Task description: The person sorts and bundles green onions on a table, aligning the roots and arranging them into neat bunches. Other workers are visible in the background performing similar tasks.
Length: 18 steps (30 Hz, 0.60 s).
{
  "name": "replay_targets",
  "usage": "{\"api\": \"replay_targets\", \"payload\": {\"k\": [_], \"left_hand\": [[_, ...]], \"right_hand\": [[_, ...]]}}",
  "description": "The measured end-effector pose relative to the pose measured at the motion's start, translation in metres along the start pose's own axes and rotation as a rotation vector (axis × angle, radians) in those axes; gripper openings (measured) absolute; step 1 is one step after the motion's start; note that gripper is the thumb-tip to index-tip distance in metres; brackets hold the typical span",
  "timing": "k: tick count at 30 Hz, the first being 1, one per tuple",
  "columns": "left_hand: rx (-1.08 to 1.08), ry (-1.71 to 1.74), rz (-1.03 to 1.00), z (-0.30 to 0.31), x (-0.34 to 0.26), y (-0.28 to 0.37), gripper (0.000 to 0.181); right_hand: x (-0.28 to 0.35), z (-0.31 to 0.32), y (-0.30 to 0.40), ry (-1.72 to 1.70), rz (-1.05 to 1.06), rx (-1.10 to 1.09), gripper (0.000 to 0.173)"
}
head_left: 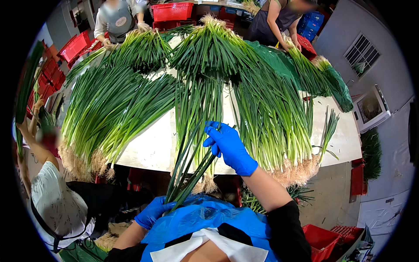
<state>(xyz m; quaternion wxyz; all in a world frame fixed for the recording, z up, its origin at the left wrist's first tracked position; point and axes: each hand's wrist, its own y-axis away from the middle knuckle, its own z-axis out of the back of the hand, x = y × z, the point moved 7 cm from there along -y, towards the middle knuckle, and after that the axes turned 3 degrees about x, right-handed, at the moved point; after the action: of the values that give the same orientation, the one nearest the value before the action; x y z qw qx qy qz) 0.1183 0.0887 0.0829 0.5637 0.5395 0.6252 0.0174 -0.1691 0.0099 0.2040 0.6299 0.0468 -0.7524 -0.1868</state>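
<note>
My left hand (152, 212), in a blue glove, is closed around a small bunch of long green leaves (188, 178) in front of my blue apron (209, 216). Higher up and to the right, my right hand (227, 147), also blue-gloved, has its fingers curled at the upper part of these leaves. Whether it grips them cannot be told. Beneath and beyond it lie leafy allium stalks (199, 98) with pale roots towards me. A large row of rooted stalks (275, 124) lies to the right, and another pile (108, 114) to the left.
More bundles (212, 49) are heaped on the far side of the pale table (147, 152). Two people work across it; another person (59, 199) stands close at my left, holding up stalks. A red crate (320, 240) stands on the floor at right. Some loose stalks (328, 134) lie near the table's right edge.
</note>
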Motion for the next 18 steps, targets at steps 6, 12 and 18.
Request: {"api": "replay_targets", "payload": {"k": [6, 12, 18], "left_hand": [[-0.027, -0.033, -0.012, 0.006, 0.005, 0.007, 0.028], [-0.041, -0.062, 0.000, 0.005, 0.002, 0.019, 0.030], [-0.041, -0.152, -0.050, 0.010, 0.001, 0.013, 0.034]], "right_hand": [[-0.007, -0.015, -0.011, 0.022, -0.008, 0.061, 0.023], [-0.013, -0.020, -0.020, -0.025, -0.001, 0.038, 0.025], [-0.005, -0.029, -0.031, -0.105, 0.030, -0.010, 0.025]]}}
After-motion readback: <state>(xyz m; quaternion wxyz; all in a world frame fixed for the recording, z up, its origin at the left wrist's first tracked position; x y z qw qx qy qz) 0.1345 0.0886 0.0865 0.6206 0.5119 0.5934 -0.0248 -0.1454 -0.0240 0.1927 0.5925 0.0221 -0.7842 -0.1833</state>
